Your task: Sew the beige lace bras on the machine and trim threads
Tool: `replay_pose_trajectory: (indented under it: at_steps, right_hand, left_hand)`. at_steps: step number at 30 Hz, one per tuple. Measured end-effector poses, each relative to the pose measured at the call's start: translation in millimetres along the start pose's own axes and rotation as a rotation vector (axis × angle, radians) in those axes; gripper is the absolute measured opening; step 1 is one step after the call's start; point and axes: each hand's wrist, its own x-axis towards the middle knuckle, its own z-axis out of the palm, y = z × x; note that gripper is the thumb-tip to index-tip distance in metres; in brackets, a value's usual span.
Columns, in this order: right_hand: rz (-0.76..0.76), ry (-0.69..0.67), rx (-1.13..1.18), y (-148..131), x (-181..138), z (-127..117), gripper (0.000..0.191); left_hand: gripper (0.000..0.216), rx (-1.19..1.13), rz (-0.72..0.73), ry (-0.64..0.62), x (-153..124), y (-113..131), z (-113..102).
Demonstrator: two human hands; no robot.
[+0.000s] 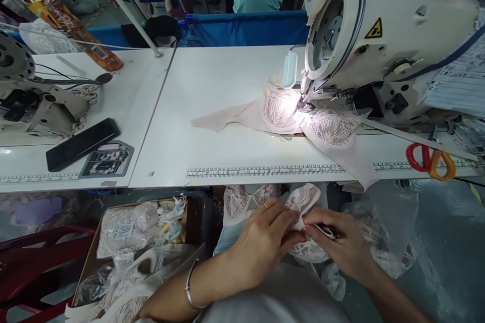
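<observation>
I watch remotely as, at lower centre, the left hand [261, 237] and right hand [344, 245] pinch a pale pink lace bra [303, 197] between their fingers [286, 218], below the edge of the white table [220, 78]. Right of centre, 1 lace-cupped piece [335, 126] lies at the lit end of the sewing machine [401, 25]. I judge the work midway: its 2 cups look joined, yet it remains at the machine; I cannot tell what stitching the held bra lacks.

Yellow warning triangle [374, 29] on sewing m/c [409, 43], plus ruler strip [265, 171] on tabletop [220, 81] (nos. illegible)
</observation>
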Motion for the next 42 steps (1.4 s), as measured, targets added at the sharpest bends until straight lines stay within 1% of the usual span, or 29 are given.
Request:
replay_pose_trajectory:
  at_steps: [2,4,5,6,7,9,11,13,15,17,19,21,23,25,27,30,32,33,36,39,40,41,42]
  right_hand:
    - [-0.105,0.042,-0.082,4.8,0.2,2.7,0.013]
    - [-0.207,0.113,-0.263,10.1,1.0,0.6,0.011]
    - [-0.239,0.138,-0.361,12.5,1.6,-1.8,0.012]
    - [-0.254,0.129,-0.429,14.6,2.4,-4.9,0.013]
    - [-0.257,0.086,-0.446,16.4,3.2,-8.4,0.015]
    - [-0.214,-0.075,-0.328,19.4,4.8,-16.5,0.020]
    - [-0.139,-0.211,-0.125,21.8,5.6,-25.8,0.030]
    - [-0.065,-0.255,0.027,24.3,5.0,-35.8,0.039]
    - [-0.017,-0.251,0.085,26.9,3.6,-44.9,0.041]
    - [-0.024,-0.195,0.036,29.3,2.3,-51.2,0.033]
    - [-0.099,-0.096,-0.096,31.1,2.0,-53.3,0.024]
    - [-0.190,0.010,-0.249,32.1,2.3,-51.2,0.017]
    - [-0.235,0.107,-0.359,32.5,2.5,-46.1,0.015]
    - [-0.232,0.194,-0.406,32.5,2.1,-40.0,0.018]
    - [-0.197,0.257,-0.410,32.2,1.3,-34.7,0.020]
    - [-0.097,0.287,-0.437,30.5,2.1,-30.6,0.010]
    - [-0.079,0.281,-0.462,28.3,4.9,-30.5,0.003]
    - [-0.092,0.270,-0.461,26.8,6.8,-31.4,0.004]
    - [-0.119,0.220,-0.389,20.5,12.6,-38.9,0.011]
    - [-0.020,0.095,-0.225,12.2,16.5,-54.2,0.021]
    - [0.012,0.035,-0.165,9.3,17.4,-59.8,0.022]
    - [0.034,-0.029,-0.112,6.5,18.4,-64.6,0.023]
    - [0.044,-0.093,-0.070,3.6,19.6,-67.9,0.023]
  left_hand:
    - [0.010,-0.020,-0.033,0.026,1.1,-4.2,3.3]
    - [0.003,-0.060,-0.075,0.060,3.6,-6.2,1.5]
    - [0.005,-0.093,-0.100,0.072,5.0,-6.6,-0.8]
    - [0.007,-0.136,-0.127,0.079,6.4,-6.7,-3.7]
    - [0.009,-0.186,-0.156,0.079,7.7,-7.0,-7.0]
    - [0.010,-0.303,-0.222,0.069,9.8,-8.7,-14.6]
    - [0.009,-0.436,-0.298,0.075,10.9,-13.2,-22.5]
    - [0.007,-0.566,-0.361,0.112,10.5,-20.2,-29.4]
    - [0.006,-0.642,-0.401,0.164,8.6,-27.9,-34.2]
    - [0.006,-0.636,-0.433,0.216,5.6,-34.1,-35.9]
    - [0.006,-0.584,-0.450,0.264,2.0,-37.8,-34.9]
    - [0.006,-0.529,-0.447,0.311,-1.5,-39.2,-32.0]
    - [0.005,-0.486,-0.437,0.349,-4.5,-39.6,-28.8]
    - [0.005,-0.454,-0.436,0.373,-6.6,-39.6,-26.6]
    - [0.005,-0.431,-0.447,0.387,-7.3,-39.5,-25.8]
    - [0.005,-0.423,-0.468,0.401,-6.4,-38.8,-26.0]
    - [0.005,-0.435,-0.486,0.404,-5.8,-38.2,-25.5]
    - [0.005,-0.444,-0.497,0.405,-6.0,-38.1,-24.9]
    - [0.007,-0.484,-0.540,0.399,-8.4,-39.4,-22.8]
    - [0.009,-0.553,-0.565,0.377,-10.1,-42.8,-26.3]
    - [0.010,-0.582,-0.567,0.346,-9.3,-43.7,-29.5]
    - [0.012,-0.613,-0.565,0.289,-7.6,-44.1,-33.4]
    - [0.013,-0.635,-0.557,0.204,-5.0,-43.5,-37.5]
